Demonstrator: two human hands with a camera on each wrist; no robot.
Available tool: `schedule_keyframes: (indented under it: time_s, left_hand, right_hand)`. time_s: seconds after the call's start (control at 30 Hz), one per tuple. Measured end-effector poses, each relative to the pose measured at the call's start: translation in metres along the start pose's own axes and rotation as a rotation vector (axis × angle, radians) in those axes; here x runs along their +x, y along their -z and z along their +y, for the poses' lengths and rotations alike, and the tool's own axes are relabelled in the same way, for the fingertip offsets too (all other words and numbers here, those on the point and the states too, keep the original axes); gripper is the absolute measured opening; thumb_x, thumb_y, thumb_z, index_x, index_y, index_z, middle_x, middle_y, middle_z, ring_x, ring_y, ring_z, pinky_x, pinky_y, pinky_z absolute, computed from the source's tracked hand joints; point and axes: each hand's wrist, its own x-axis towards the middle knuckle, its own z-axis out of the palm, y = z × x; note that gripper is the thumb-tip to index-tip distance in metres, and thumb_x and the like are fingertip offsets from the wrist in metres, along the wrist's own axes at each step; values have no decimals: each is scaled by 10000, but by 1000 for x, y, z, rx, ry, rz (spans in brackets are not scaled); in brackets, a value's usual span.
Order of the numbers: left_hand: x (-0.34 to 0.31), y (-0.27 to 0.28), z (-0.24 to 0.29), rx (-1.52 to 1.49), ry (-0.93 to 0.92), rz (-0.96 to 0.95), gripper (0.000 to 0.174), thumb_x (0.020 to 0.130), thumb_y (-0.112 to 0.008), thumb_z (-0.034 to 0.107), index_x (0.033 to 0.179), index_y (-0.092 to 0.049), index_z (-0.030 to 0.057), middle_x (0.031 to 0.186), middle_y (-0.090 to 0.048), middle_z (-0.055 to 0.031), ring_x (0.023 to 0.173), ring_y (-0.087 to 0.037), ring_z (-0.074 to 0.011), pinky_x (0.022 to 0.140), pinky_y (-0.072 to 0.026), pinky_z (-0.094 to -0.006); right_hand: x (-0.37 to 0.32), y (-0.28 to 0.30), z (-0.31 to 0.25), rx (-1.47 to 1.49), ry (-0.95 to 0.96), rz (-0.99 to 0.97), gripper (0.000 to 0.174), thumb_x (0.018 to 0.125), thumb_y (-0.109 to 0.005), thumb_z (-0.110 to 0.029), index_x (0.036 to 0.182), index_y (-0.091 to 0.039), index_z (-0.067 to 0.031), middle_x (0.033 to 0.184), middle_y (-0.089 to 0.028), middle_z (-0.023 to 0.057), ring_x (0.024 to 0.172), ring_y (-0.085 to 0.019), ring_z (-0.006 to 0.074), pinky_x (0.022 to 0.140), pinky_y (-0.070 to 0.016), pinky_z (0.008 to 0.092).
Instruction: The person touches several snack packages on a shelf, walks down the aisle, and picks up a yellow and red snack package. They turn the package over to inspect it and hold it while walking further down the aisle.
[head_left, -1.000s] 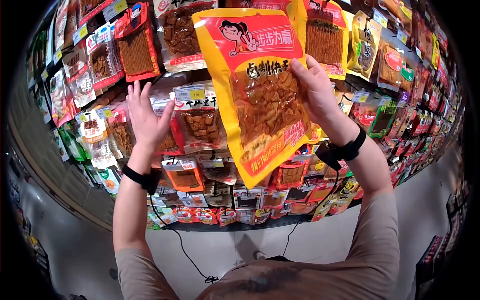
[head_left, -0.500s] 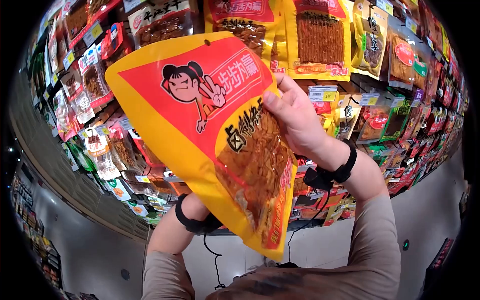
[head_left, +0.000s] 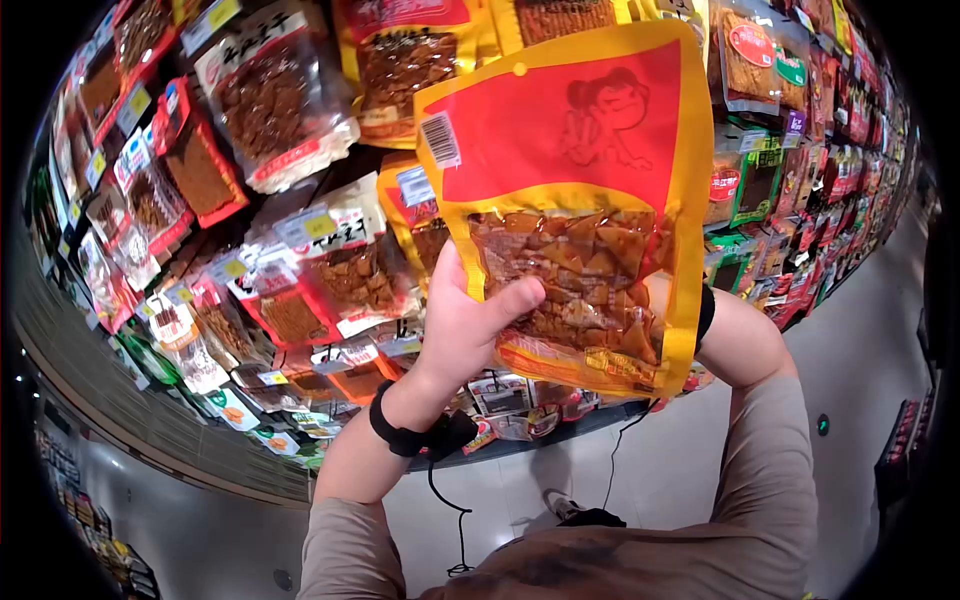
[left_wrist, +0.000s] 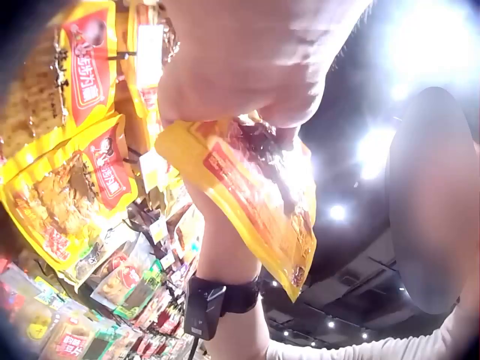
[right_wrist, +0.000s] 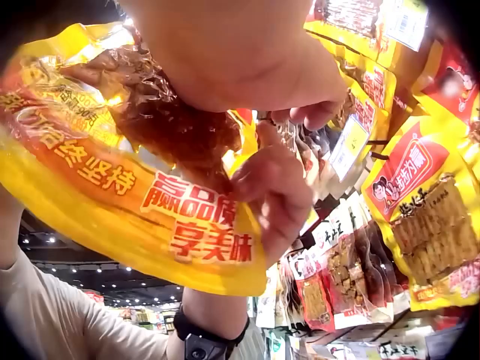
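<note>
Turned over since the earlier frame, the yellow bag now shows us its barcode side

Half a second ago we saw the coloured cartoon face and the right hand on the bag's edge, with the left hand hidden behind; now the bag [head_left: 565, 280] has swung to the right and the left hand [head_left: 470, 318] has come into sight, while the right hand [right_wrist: 240, 60] is concealed from the head view.

From the head we see the bag held up in front of the hanging packets [head_left: 265, 100], the left hand gripping its lower left edge with the thumb across the clear window. Brown pieces show through that window, below a red panel [head_left: 530, 140] with a dark outline figure and a barcode [head_left: 440, 139] at its left.

Our right wrist view gives what the head view does not: the opposite face, with large red characters [right_wrist: 199, 217] along the yellow border, and the left hand's fingers at that edge. The right hand looms close over the bag there, fingers bent, but we cannot tell whether they grip it.

On the left wrist view we get the bag tilted below the left hand, the right forearm with its black wristband [left_wrist: 240, 296] behind it, and bright ceiling lights [left_wrist: 337, 212] beyond.
</note>
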Motion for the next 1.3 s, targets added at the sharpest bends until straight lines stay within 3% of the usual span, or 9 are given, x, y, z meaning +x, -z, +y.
schedule_keyframes:
  time_s: [0.13, 0.27, 0.47, 0.53, 0.57, 0.63, 0.67, 1.03, 1.3]
  left_hand:
    - [-51, 22, 32, -34, -9, 153, 338, 809, -649, 53, 1095, -477, -1, 1026, -586, -59, 916, -568, -115, 810, -476, -255]
    - [-98, 47, 51, -72, -70, 325, 295, 830, -629, 73, 1076, -484, -4, 985, -595, -50, 897, -569, -102, 800, -478, -251]
    - [-137, 82, 49, 63, -155, 453, 303, 831, -640, 107, 1069, -490, -4, 1009, -597, -64, 903, -569, -108, 809, -460, -263]
    - [-143, 95, 39, 92, -167, 469, 302, 832, -637, 101, 1075, -490, -2, 1006, -597, -64, 901, -571, -108, 806, -463, -262]
    - [-144, 101, 33, 107, -160, 471, 302, 832, -637, 101, 1075, -490, -2, 1006, -597, -64, 901, -571, -108, 806, -463, -262]
    - [-148, 110, 17, 57, -125, 445, 296, 843, -622, 100, 1087, -487, 0, 1012, -594, -61, 898, -567, -101, 807, -461, -261]
    - [-151, 116, 7, 56, -104, 437, 296, 843, -622, 100, 1087, -487, 0, 1012, -594, -61, 898, -567, -101, 807, -461, -261]
    - [-214, 175, -117, 48, -14, 491, 244, 918, -511, 223, 1110, -491, 72, 886, -537, 29, 783, -496, -42, 693, -404, -195]
    - [-237, 183, -191, -26, -46, 334, 355, 944, -429, 297, 1182, -430, 32, 1075, -520, -23, 971, -486, -94, 869, -377, -261]
  right_hand:
    - [-17, -28, 24, -221, -173, 222, 509, 929, -348, -389, 1299, -358, -39, 1239, -465, 128, 1101, -486, 232, 942, -400, 373]
    - [-10, -44, 60, -414, -286, 390, 592, 929, -274, -475, 1331, -327, -45, 1307, -424, 160, 1159, -469, 286, 970, -399, 431]
    - [-19, -24, 104, -420, -130, 159, 873, 828, -243, -703, 1346, -274, 0, 1340, -384, 173, 1211, -417, 313, 986, -377, 440]
    - [-22, -8, 117, -356, -87, -13, 759, 865, -425, -568, 1361, -260, -19, 1341, -377, 130, 1209, -407, 225, 968, -390, 385]
    - [-23, 1, 124, -340, -85, -16, 759, 865, -425, -568, 1361, -260, -19, 1341, -377, 130, 1209, -407, 225, 968, -390, 385]
    - [-30, 22, 136, -587, -50, 50, 682, 866, -529, -410, 1351, -265, -11, 1311, -405, 131, 1174, -442, 225, 958, -398, 377]
    - [-33, 39, 140, -477, -77, 70, 618, 838, -589, -254, 1326, -305, -3, 1261, -452, 124, 1137, -475, 222, 952, -400, 368]
    - [-66, 163, 228, -566, -75, 108, 459, 871, -555, -159, 1262, -389, 16, 1143, -534, 83, 1006, -537, 164, 864, -436, 321]
    - [-93, 215, 256, -516, 96, 92, 382, 868, -537, -96, 1222, -430, 0, 1086, -559, 94, 936, -569, 162, 807, -471, 307]
